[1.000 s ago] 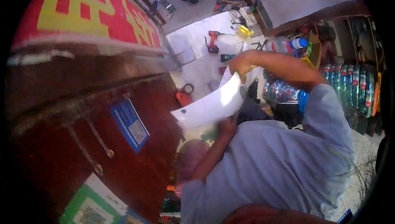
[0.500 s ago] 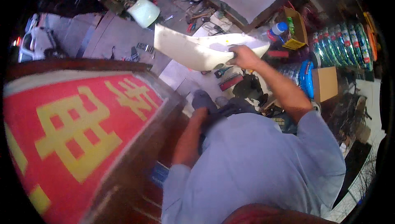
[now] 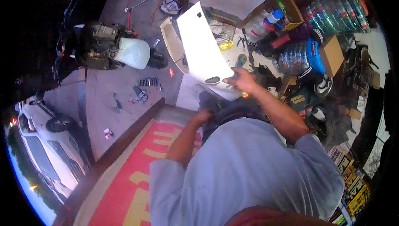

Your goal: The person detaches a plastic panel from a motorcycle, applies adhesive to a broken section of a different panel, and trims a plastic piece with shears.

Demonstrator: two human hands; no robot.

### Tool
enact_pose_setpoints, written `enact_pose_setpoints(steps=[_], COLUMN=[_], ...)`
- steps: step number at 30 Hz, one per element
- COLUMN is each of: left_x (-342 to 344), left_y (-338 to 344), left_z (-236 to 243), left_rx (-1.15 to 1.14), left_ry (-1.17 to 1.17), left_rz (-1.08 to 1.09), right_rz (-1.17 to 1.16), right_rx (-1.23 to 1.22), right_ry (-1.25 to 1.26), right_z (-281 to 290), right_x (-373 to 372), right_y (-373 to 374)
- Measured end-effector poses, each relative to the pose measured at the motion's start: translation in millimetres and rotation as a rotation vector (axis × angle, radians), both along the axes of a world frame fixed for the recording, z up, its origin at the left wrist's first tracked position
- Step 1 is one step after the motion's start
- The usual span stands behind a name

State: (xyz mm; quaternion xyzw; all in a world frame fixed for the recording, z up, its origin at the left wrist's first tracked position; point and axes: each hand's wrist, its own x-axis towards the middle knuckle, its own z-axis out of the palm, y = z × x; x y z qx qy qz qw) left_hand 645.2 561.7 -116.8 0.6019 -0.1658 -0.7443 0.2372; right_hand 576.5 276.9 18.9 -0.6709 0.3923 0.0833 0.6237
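Note:
My right hand (image 3: 242,80) grips the near end of a long white plastic body panel (image 3: 203,43), its thumb on the outer face. An oval slot is in the panel close to my fingers, and a small dark notch is near its far tip. Against its left side shows a cream curved panel (image 3: 173,45); whether the two are joined I cannot tell. My left hand (image 3: 202,117) rests low by my dark trousers, with nothing visible in it. Its fingers are too blurred and hidden to read.
Left of the panel stands a partly stripped scooter (image 3: 102,45) with a pale seat-like cover (image 3: 133,53). Loose parts (image 3: 140,95) lie on the floor. Bottles (image 3: 291,57) and a cardboard box (image 3: 330,55) crowd the right. A red sign (image 3: 137,163) is at lower left.
The white panel has swung from lying crosswise to pointing away from me, still in my right hand. My view has shifted left, bringing the scooter and a white car further in.

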Motion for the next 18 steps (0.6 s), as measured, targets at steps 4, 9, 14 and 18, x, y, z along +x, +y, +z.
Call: enact_pose_setpoints(steps=[4,9,14,18], left_x=[45,88,224,303], left_y=[37,-2,-100,-158], left_z=[17,2,10,-64], left_rx=[0.136,-0.030,-0.252,-0.487], left_ry=[0.384,-0.025,-0.853,-0.977], left_rz=[0.265,-0.066,0.845,0.976], right_rz=[-0.033,-0.103,-0.132,-0.204], right_rx=[-0.066,-0.151,-0.544,-0.481], right_ry=[-0.089,-0.116,-0.212,-0.200], right_z=[-9,-61,-195,-296], right_x=[46,102,146,181], right_y=[27,42,79,87])
